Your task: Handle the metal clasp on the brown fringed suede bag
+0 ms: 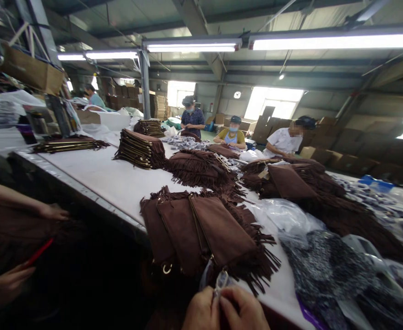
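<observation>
My left hand point(201, 309) and my right hand point(241, 309) meet at the bottom centre, fingers pinched together. Between them is a whitish, see-through wrapping strip point(221, 279) that loops at the corner hardware of a brown fringed bag point(224, 224). Its exact form is partly hidden by my fingers. That bag lies on top of other overlapping brown bags at the table's near edge, their zips facing left. A gold-coloured ring point(167, 268) hangs from a bag corner left of my hands. Beside it dangles a greyish strip point(206, 274).
At left, a co-worker's hands point(11, 284) hold a red-handled tool point(40, 252) and brown fringed material. Stacked bags point(141, 149) and fringed piles point(201, 167) cover parts of the white table point(95, 174). Clear plastic point(287, 215) and dark speckled fabric point(328, 266) lie right. Several people work beyond.
</observation>
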A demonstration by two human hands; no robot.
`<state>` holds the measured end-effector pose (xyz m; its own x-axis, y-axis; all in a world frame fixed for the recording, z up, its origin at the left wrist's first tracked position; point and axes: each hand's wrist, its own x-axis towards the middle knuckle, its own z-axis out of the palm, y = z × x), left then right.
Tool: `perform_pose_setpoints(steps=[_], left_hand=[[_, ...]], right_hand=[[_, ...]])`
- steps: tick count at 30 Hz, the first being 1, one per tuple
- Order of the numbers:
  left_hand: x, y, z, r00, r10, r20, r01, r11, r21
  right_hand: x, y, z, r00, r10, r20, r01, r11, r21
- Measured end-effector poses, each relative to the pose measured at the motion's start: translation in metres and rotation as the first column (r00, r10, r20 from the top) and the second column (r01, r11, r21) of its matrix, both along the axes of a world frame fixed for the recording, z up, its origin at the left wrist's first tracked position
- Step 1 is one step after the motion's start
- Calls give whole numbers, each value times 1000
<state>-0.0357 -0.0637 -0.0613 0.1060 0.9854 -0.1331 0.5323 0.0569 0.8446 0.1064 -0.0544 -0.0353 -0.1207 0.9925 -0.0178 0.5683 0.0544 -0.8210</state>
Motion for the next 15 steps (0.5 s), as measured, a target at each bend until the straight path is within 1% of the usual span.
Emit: perform_pose_setpoints(steps=[3,5,8,11,13,15], left_hand=[[2,1,10,997,43,72,-38,997,-71],[5,3,12,983,77,170,-56,991,-121],[10,5,5,924,145,355,-61,970,-237],[14,6,-7,832,228,506,-16,921,-390],[14,5,-12,767,253,590,33,902,-430],[12,2,-15,717,242,653,74,906,-418]], right_hand=[[0,-2,-2,999,-28,-47,28,1000,0],[1,-3,-4,996,-68,-53,68,998,0],[1,-3,-7,989,-142,-47,142,990,6],[2,-3,-9,981,-186,-58,185,983,-17],[3,-2,-12,977,-201,-74,197,979,-58],[5,0,-16,973,-200,-116,184,973,-138]])
